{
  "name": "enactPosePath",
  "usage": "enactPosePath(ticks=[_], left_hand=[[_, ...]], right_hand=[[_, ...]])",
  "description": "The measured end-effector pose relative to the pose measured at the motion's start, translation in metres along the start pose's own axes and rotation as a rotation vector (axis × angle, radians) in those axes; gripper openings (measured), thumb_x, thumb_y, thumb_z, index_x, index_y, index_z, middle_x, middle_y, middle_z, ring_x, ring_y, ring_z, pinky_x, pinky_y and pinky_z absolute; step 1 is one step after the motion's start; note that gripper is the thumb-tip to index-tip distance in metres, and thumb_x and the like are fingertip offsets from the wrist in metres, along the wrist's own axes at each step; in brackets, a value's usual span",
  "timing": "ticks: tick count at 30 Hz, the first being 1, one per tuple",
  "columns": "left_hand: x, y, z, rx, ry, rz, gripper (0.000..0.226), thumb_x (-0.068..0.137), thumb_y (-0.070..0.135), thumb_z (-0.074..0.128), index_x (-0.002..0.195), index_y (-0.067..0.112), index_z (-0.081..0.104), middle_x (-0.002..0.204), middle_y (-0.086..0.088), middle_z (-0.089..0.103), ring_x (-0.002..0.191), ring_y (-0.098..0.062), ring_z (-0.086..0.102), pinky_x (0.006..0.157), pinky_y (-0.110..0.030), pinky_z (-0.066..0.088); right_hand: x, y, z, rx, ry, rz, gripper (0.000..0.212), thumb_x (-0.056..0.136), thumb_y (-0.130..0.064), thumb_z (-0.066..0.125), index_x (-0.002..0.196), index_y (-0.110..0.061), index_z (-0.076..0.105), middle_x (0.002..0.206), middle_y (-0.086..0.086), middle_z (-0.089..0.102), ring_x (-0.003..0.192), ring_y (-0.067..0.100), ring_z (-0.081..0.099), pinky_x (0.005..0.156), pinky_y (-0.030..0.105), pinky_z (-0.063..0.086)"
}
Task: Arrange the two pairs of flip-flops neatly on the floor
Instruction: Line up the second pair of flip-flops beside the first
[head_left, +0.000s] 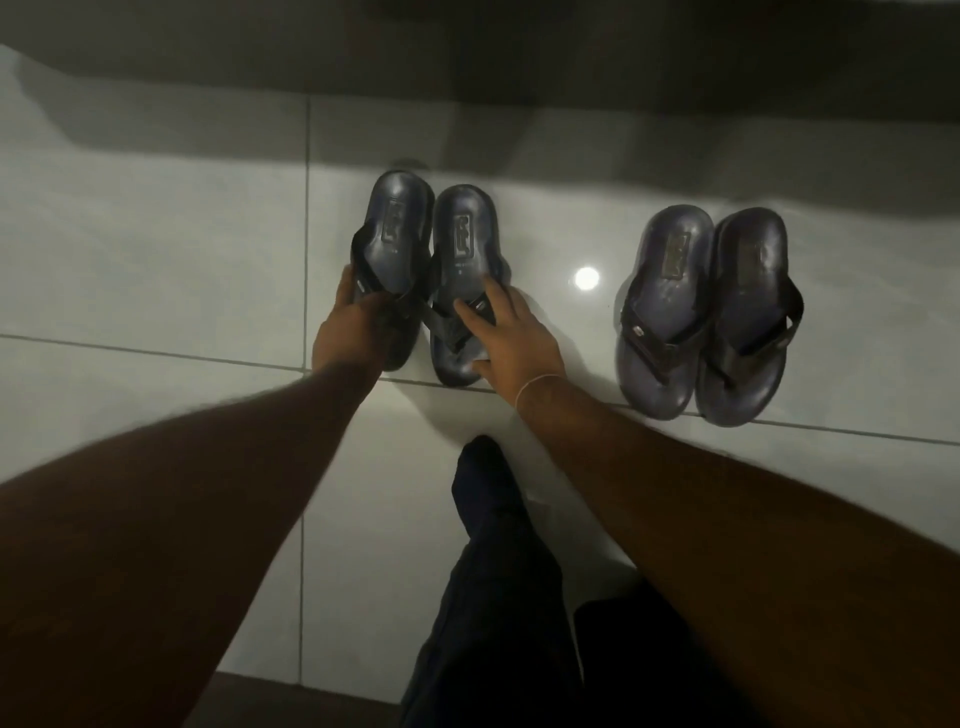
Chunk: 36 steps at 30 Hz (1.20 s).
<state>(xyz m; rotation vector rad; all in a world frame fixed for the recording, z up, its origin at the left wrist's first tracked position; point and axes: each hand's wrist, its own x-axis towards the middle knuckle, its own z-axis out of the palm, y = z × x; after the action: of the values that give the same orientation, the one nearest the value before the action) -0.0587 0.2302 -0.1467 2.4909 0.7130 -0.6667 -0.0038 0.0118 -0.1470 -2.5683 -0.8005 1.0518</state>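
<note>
Two pairs of dark blue flip-flops with black straps lie on the pale tiled floor (156, 270), heels pointing away from me. In the left pair, my left hand (353, 325) grips the strap and side of the left flip-flop (397, 218). My right hand (511, 338) rests on the strap and toe end of the flip-flop beside it (462, 234), fingers spread over it. The two touch side by side. The right pair, a left one (662, 291) and a right one (748, 306), lies side by side, untouched, toes near a tile seam.
A dark shadowed band (519, 62), perhaps a step or wall base, runs across the top. My dark trouser leg (493, 571) is bent between my arms. A ceiling light reflects on the tile (586, 278) between the pairs. A brown strip (291, 701) lies at the bottom.
</note>
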Motion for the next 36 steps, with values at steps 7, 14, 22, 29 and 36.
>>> enactPosePath(ticks=[7, 14, 22, 29, 36], left_hand=[[-0.018, -0.029, 0.009, 0.101, -0.001, -0.125, 0.047, 0.104, 0.024, 0.069, 0.150, 0.029, 0.063, 0.120, -0.015, 0.078, 0.107, -0.038, 0.073, 0.094, -0.049, 0.060], [-0.013, -0.040, 0.018, 0.017, 0.008, -0.114, 0.048, 0.103, 0.027, 0.070, 0.151, 0.034, 0.062, 0.122, -0.012, 0.077, 0.109, -0.036, 0.073, 0.096, -0.049, 0.061], [-0.002, -0.037, 0.011, -0.018, 0.009, -0.087, 0.046, 0.102, 0.026, 0.070, 0.148, 0.031, 0.065, 0.125, -0.014, 0.077, 0.112, -0.037, 0.073, 0.101, -0.051, 0.061], [-0.003, -0.037, 0.012, -0.005, 0.028, -0.064, 0.048, 0.105, 0.025, 0.067, 0.152, 0.032, 0.061, 0.127, -0.016, 0.076, 0.113, -0.038, 0.072, 0.101, -0.052, 0.061], [0.004, -0.037, 0.006, 0.015, 0.022, -0.033, 0.050, 0.105, 0.027, 0.067, 0.154, 0.034, 0.059, 0.127, -0.017, 0.075, 0.113, -0.039, 0.072, 0.101, -0.050, 0.060]], right_hand=[[0.005, -0.018, 0.005, -0.122, -0.063, -0.052, 0.094, 0.099, -0.045, 0.073, 0.174, -0.034, 0.017, 0.184, 0.008, -0.004, 0.169, 0.039, 0.009, 0.136, 0.051, 0.021], [0.015, -0.022, 0.012, -0.212, -0.060, -0.020, 0.099, 0.099, -0.053, 0.071, 0.175, -0.032, 0.010, 0.183, 0.012, -0.005, 0.167, 0.042, 0.012, 0.135, 0.054, 0.023], [0.023, -0.026, 0.012, -0.228, -0.057, 0.022, 0.099, 0.101, -0.052, 0.069, 0.175, -0.032, 0.006, 0.183, 0.014, -0.007, 0.168, 0.043, 0.009, 0.135, 0.054, 0.022], [0.025, -0.025, 0.014, -0.234, -0.066, 0.028, 0.101, 0.101, -0.052, 0.069, 0.175, -0.032, 0.003, 0.183, 0.013, -0.009, 0.168, 0.044, 0.006, 0.136, 0.056, 0.019], [0.034, -0.024, 0.014, -0.261, -0.079, 0.057, 0.101, 0.103, -0.053, 0.066, 0.175, -0.034, -0.002, 0.182, 0.012, -0.015, 0.169, 0.043, 0.001, 0.138, 0.054, 0.014]])
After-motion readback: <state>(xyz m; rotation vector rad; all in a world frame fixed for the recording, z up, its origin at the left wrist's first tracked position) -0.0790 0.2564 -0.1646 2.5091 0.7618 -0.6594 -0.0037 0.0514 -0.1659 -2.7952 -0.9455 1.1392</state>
